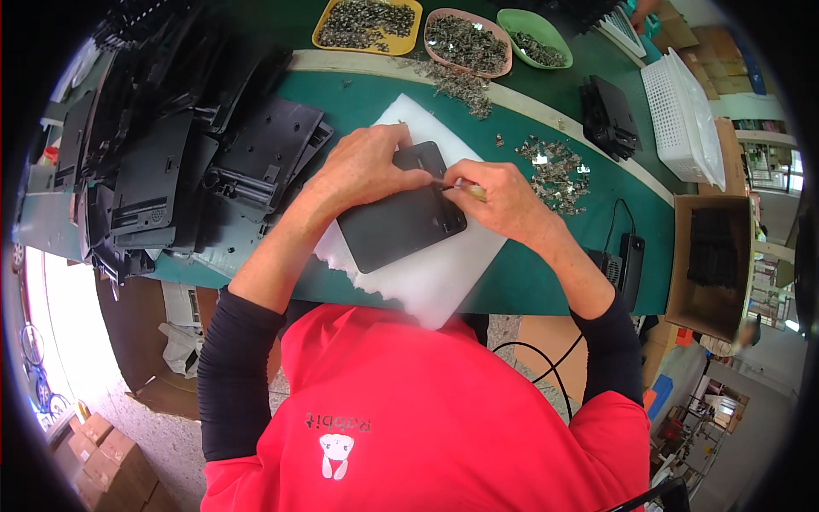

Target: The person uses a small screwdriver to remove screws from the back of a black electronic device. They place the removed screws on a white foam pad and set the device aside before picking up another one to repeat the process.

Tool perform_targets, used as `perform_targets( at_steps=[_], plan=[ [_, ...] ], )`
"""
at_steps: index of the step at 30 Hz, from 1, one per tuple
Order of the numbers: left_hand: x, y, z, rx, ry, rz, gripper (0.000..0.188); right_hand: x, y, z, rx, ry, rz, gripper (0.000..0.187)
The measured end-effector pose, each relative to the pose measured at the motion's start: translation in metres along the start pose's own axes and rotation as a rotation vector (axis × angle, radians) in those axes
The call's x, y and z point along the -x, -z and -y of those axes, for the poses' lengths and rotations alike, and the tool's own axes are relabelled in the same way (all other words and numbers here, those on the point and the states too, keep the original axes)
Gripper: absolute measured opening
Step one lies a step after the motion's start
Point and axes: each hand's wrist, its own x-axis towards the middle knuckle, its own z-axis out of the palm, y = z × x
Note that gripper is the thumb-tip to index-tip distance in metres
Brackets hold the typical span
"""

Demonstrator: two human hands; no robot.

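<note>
Over black panel [388,230]: right hand [502,198] curled round slim tool [473,190]; left hand [367,164] half-open, touching panel.

Green worktable [533,277] had a white foam sheet [426,288] approx. mid, w/ black plastic panels [158,183] heaped L & a loose pile of small metal pcs [554,181] R. Near R corner lay a black box [632,256] w/ cord. Far side, past a pale strip [529,104], sat yellow tray [399,41], pink tray [508,60], green bowl [510,19] & white basket [676,115].
</note>
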Motion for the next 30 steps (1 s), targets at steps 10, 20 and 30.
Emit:
perform_targets(
  at_steps=[10,20,30],
  plan=[
    [0.013,-0.015,-0.033,-0.331,0.124,-0.068,0.062,0.057,-0.018,0.023,0.165,-0.128,-0.179,0.029],
    [0.031,-0.02,-0.017,-0.115,0.163,-0.201,0.055,0.06,-0.046,0.036,0.382,-0.144,-0.236,0.044],
    [0.029,-0.021,-0.021,-0.125,0.214,-0.17,0.053,0.055,-0.048,0.035,0.541,-0.122,-0.236,0.051]
  ],
)
